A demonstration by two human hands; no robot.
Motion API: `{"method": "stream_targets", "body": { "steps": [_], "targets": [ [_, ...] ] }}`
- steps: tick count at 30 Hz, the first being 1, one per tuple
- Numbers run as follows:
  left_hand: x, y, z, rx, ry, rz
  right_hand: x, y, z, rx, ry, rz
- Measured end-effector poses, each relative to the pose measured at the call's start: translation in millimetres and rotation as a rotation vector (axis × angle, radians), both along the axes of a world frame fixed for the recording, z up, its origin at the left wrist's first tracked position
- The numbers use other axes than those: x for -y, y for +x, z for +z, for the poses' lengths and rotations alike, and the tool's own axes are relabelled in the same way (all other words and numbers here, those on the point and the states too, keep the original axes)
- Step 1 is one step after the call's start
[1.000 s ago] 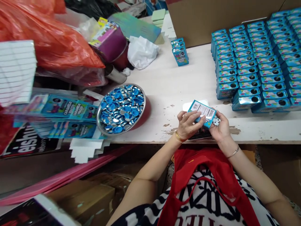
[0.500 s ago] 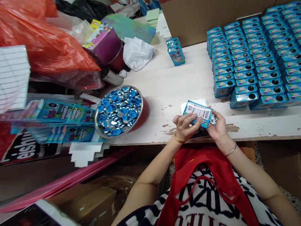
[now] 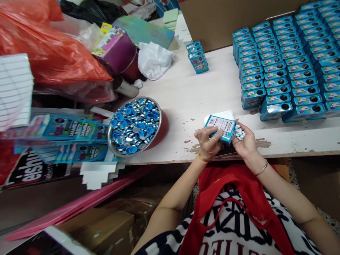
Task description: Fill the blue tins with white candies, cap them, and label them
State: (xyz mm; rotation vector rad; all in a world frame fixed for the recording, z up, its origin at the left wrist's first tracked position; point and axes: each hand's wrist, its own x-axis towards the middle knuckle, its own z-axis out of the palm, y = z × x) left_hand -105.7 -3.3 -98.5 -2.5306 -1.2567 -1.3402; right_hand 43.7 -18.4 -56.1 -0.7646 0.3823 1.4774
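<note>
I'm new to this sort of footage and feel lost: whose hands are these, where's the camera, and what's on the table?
There's no machine: a person works with bare hands, seen from a camera worn on their head, looking forward and down. Their left hand holds a flat blue printed box; their right hand cups small pale-blue pieces beside its end. On the worn white table sit a round red-sided bowl full of blue-and-silver caps and, to the right, rows of blue printed boxes.
</note>
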Motion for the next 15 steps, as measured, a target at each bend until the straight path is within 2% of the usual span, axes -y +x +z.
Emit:
{"method": "stream_targets", "body": {
  "steps": [5,8,11,15],
  "targets": [
    [-1.0,8.1,10.7,0.183,-0.120,-0.026,1.6,4.9,-7.3,0.025,0.039,-0.041],
    [-5.9,9.6,12.2,0.332,-0.262,-0.043,4.7,10.6,-8.6,0.032,0.084,-0.035],
    [-13.8,7.2,5.2,0.503,-0.443,-0.057,9.1,19.4,-6.9,0.063,0.127,-0.021],
    [-23.7,3.5,-10.0,0.621,-0.563,-0.089,16.7,31.6,-4.7,0.081,0.116,-0.016]
  ]
}}
